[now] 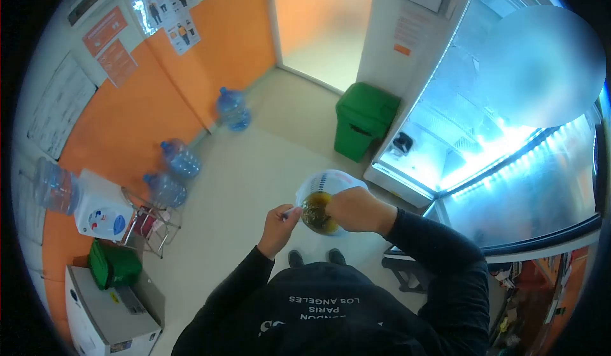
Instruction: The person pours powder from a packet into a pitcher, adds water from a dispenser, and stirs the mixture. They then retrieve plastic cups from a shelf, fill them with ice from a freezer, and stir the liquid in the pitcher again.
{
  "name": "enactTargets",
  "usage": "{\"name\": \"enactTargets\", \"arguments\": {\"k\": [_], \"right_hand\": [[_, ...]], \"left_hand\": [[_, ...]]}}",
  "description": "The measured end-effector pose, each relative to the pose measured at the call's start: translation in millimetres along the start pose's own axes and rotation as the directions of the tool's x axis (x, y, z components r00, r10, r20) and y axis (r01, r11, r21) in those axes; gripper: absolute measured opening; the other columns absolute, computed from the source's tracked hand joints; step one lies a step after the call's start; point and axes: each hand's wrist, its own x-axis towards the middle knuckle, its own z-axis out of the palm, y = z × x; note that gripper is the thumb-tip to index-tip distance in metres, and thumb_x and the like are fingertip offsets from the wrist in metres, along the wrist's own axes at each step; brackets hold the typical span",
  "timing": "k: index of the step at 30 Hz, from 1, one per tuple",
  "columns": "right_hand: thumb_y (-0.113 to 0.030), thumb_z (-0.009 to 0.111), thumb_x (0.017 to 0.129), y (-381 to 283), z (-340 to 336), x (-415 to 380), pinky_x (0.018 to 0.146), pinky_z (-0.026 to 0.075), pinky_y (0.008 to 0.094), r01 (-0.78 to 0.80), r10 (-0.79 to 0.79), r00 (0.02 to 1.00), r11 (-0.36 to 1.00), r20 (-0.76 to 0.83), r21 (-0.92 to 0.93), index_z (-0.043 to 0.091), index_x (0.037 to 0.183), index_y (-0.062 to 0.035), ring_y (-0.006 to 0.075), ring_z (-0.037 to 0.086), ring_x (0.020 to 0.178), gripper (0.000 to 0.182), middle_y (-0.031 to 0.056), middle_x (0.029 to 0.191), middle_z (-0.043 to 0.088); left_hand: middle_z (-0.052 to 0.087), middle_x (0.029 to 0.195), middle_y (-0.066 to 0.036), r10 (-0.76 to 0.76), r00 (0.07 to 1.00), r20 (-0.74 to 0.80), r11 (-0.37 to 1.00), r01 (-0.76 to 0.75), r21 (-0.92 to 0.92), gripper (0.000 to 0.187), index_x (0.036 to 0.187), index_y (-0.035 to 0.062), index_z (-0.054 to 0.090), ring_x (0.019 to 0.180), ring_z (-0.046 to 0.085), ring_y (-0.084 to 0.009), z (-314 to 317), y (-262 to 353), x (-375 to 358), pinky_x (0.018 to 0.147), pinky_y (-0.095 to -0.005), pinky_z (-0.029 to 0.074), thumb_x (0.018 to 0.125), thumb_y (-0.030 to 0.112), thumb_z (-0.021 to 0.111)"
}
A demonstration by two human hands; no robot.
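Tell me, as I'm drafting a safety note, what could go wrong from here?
The translucent white plastic container might tip, as the left hand seems to grip only its edge. The yellowish-green liquid could splash, with the right hand partly over it. Any spill might leave the pale floor slippery around the dark shoes.

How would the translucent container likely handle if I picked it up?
The translucent container would probably feel weighted by its yellowish-green contents. Its open top suggests these might slop out if tilted. Its plastic-looking walls are probably fairly stiff.
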Motion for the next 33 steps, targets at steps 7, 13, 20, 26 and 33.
{"name": "enactTargets", "arguments": {"k": [7, 13, 20, 26, 33], "right_hand": [[-0.012, 0.060, 0.072, 24.5, 5.5, -39.6, 0.059, 0.051, 0.0378, -0.058, 0.040, 0.991, 0.988, -0.130, -0.141, 0.064, 0.072, -0.0091, 0.0275, 0.065, 0.067, 0.005, 0.0081, 0.070, 0.064], [-0.011, 0.063, 0.072, 28.8, 14.7, -82.5, 0.060, 0.051, 0.0367, -0.064, 0.074, 0.981, 0.996, -0.181, 0.059, 0.063, 0.071, -0.0095, 0.0251, 0.065, 0.067, 0.002, 0.0061, 0.070, 0.064], [-0.010, 0.063, 0.072, 23.9, 1.2, -127.7, 0.062, 0.052, 0.0357, -0.322, 0.326, 0.943, 0.945, 0.069, -0.061, 0.065, 0.074, -0.0097, 0.0250, 0.067, 0.075, 0.003, 0.0064, 0.072, 0.065], [-0.010, 0.064, 0.073, 34.2, 30.0, -162.0, 0.062, 0.053, 0.0332, -0.277, 0.279, 0.957, 0.960, -0.079, 0.037, 0.068, 0.073, -0.0097, 0.0243, 0.068, 0.076, 0.004, 0.0062, 0.076, 0.067], [-0.009, 0.064, 0.075, 38.6, 13.3, -190.3, 0.065, 0.053, 0.0310, -0.329, 0.321, 0.937, 0.944, 0.138, 0.037, 0.067, 0.076, -0.0097, 0.0217, 0.068, 0.078, 0.003, 0.0053, 0.079, 0.067]], "left_hand": [[0.047, 0.066, 0.005, 0.024, 1.000, 0.006, 1.000, -0.024, -0.005, 0.029, 0.080, 0.0001, 0.063, 0.064, 0.039, -0.0040, 35.7, -11.4, 6.3, 0.056, -0.0243, 0.033, 0.095, 0.025, 0.061], [0.047, 0.067, 0.004, -0.018, 0.997, 0.078, 0.998, 0.013, 0.054, 0.030, 0.080, -0.0005, 0.062, 0.066, 0.040, -0.0049, 69.0, -6.2, 7.6, 0.058, -0.0245, 0.033, 0.095, 0.026, 0.061], [0.048, 0.070, 0.005, -0.039, 0.976, 0.216, 0.999, 0.041, -0.001, 0.030, 0.080, 0.0000, 0.061, 0.066, 0.040, -0.0046, 99.1, -13.6, 8.8, 0.058, -0.0241, 0.033, 0.094, 0.026, 0.061], [0.049, 0.070, 0.005, -0.164, 0.938, 0.306, 0.986, 0.162, 0.029, 0.027, 0.082, 0.0005, 0.061, 0.066, 0.041, -0.0044, 127.8, -18.3, 8.3, 0.058, -0.0228, 0.034, 0.095, 0.025, 0.060], [0.044, 0.066, 0.006, -0.124, 0.932, 0.341, 0.992, 0.126, 0.017, 0.029, 0.075, 0.0022, 0.059, 0.063, 0.037, -0.0037, 153.8, -19.1, 12.6, 0.055, -0.0234, 0.031, 0.094, 0.024, 0.060]]}}
